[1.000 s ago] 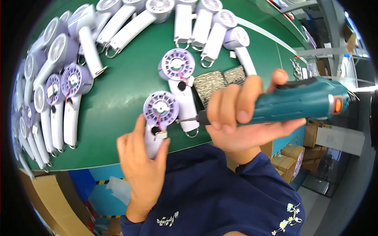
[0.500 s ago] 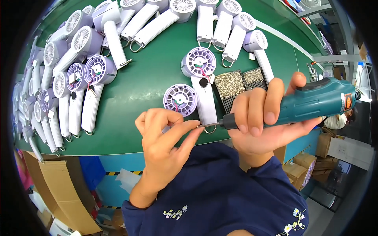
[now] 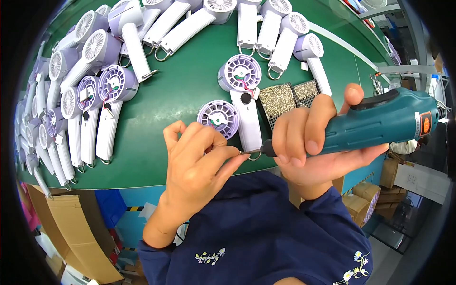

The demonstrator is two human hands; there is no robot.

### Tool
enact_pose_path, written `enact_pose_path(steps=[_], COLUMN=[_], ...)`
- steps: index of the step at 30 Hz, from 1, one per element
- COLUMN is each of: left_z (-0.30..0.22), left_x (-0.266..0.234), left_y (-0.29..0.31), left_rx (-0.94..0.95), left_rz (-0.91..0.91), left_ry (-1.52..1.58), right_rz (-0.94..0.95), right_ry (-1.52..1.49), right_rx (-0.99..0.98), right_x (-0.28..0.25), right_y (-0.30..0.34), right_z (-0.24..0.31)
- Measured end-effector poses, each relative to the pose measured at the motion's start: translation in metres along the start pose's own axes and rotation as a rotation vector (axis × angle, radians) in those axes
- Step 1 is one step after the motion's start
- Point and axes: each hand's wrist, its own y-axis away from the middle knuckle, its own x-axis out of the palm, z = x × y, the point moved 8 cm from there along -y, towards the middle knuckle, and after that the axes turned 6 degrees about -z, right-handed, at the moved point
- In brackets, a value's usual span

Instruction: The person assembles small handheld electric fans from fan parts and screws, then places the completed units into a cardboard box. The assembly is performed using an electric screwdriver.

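My right hand (image 3: 308, 137) is wrapped round a teal electric screwdriver (image 3: 375, 124), held level with its bit pointing left. The thumb and forefinger of my left hand (image 3: 197, 164) are pinched at the tip of the thin metal bit (image 3: 251, 151); whatever lies between them is too small to make out. Just beyond the fingertips lies a white handheld fan body (image 3: 248, 124), its lilac head (image 3: 240, 72) open with red wires showing. A loose round lilac fan part (image 3: 218, 119) with spokes sits beside it, partly covered by my left hand.
Two black trays of small screws, a larger one (image 3: 277, 99) and a smaller one (image 3: 306, 90), stand behind my right hand. Many white and lilac fans (image 3: 97, 47) crowd the left and far side of the green table (image 3: 161, 114). Cardboard boxes (image 3: 78, 232) stand below its front edge.
My right hand and the screwdriver have shifted slightly left. My left hand has turned a little, with its pinch still at the bit tip. The view has moved slightly.
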Motion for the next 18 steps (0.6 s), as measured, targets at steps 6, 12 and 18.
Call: enact_pose_path(steps=[6, 12, 18], left_z=[-0.004, -0.004, 0.003], left_x=[0.002, 0.004, 0.007], left_y=[-0.012, -0.021, -0.019], left_rx=[0.098, 0.154, 0.144], left_rz=[0.111, 0.171, 0.145], left_ry=[-0.044, -0.065, -0.030], right_rz=[0.098, 0.144, 0.094], right_ry=[-0.001, 0.034, 0.037], right_rx=[0.025, -0.010, 0.000], right_x=[0.007, 0.011, 0.008], right_y=[-0.004, -0.005, -0.003], right_z=[-0.005, 0.000, -0.007])
